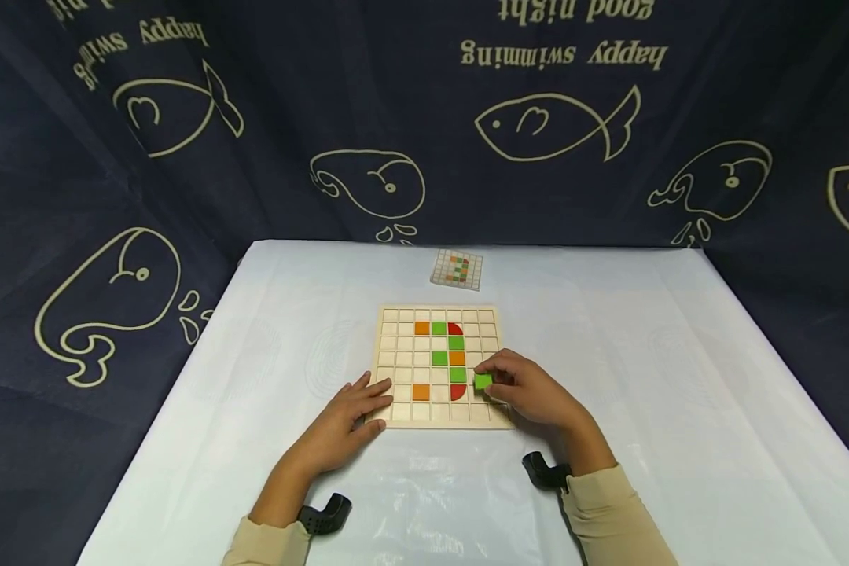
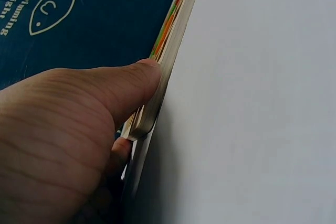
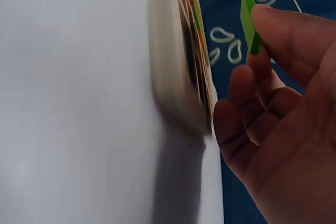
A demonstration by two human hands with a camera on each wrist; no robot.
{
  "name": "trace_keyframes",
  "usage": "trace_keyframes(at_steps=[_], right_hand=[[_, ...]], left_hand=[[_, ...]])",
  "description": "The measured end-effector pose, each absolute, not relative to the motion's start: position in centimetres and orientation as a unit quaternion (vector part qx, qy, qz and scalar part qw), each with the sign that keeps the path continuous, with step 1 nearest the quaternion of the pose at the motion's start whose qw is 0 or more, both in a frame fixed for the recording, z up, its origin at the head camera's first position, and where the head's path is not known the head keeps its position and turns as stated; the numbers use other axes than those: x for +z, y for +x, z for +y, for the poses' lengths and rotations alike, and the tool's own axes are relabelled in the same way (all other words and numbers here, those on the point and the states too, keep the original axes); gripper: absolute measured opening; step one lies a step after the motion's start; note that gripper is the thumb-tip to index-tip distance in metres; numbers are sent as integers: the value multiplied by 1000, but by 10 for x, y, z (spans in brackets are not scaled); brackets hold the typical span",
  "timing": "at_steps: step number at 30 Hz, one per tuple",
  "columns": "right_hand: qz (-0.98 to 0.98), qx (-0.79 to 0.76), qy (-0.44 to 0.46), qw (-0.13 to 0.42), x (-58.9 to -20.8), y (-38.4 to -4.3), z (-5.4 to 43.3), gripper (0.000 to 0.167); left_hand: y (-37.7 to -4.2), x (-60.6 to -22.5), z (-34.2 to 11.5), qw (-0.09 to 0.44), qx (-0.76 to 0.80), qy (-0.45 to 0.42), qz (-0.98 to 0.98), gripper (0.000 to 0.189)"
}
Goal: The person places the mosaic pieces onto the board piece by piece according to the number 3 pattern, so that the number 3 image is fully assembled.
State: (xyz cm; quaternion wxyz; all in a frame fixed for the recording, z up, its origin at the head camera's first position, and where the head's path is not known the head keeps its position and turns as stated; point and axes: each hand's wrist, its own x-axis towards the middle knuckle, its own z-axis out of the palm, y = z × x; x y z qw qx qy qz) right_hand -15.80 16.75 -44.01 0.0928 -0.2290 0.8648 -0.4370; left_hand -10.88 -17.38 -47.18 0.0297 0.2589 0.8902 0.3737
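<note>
A wooden grid board (image 1: 403,413) lies on the table with green, orange and red tiles set in its squares. My right hand (image 1: 534,391) pinches a green square tile (image 3: 249,22) between thumb and fingers, held over the board's right part in the head view. The right wrist view shows that tile raised off the board, its face tilted. My left hand (image 1: 339,424) rests on the board's lower left corner, fingers spread over its left edge. In the left wrist view the thumb (image 2: 134,80) touches the board's near edge. Two red quarter-round tiles (image 1: 457,392) sit in the right-hand tile column.
Behind the board lies a small pattern card (image 1: 456,270) showing a grid with coloured squares. A white cloth (image 1: 255,338) covers the table. Dark blue curtains (image 1: 396,94) with fish prints stand behind and at the sides. Black wrist mounts (image 1: 325,515) sit at both cuffs.
</note>
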Motion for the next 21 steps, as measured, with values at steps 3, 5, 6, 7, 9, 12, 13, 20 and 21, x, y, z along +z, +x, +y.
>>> trace_keyframes(at_steps=[3, 5, 6, 7, 9, 12, 13, 20, 21], right_hand=[[862, -435, -240, 99, -440, -161, 156, 24], [861, -432, -248, 101, -440, -163, 149, 24], [860, -431, -252, 102, -440, -164, 145, 25], [859, -430, -258, 102, -440, -164, 142, 25], [857, -429, -267, 101, -441, -165, 135, 25], [856, -427, -275, 97, -443, -165, 126, 24], [856, -426, -278, 96, -444, -165, 123, 24], [868, -398, -284, 90, -447, -165, 108, 22], [871, -392, -283, 88, -446, -165, 106, 21]], left_hand=[[-110, -471, -174, 30, 372, 259, 891, 40], [-110, -471, -174, 29, 371, 261, 890, 40], [-110, -471, -174, 31, 373, 261, 890, 40], [-110, -471, -174, 31, 374, 260, 890, 40], [-110, -470, -173, 32, 376, 259, 889, 40], [-109, -470, -173, 32, 377, 257, 889, 40], [-109, -470, -173, 32, 376, 257, 890, 40], [-109, -470, -174, 33, 376, 255, 890, 40], [-109, -470, -174, 33, 376, 255, 890, 40]])
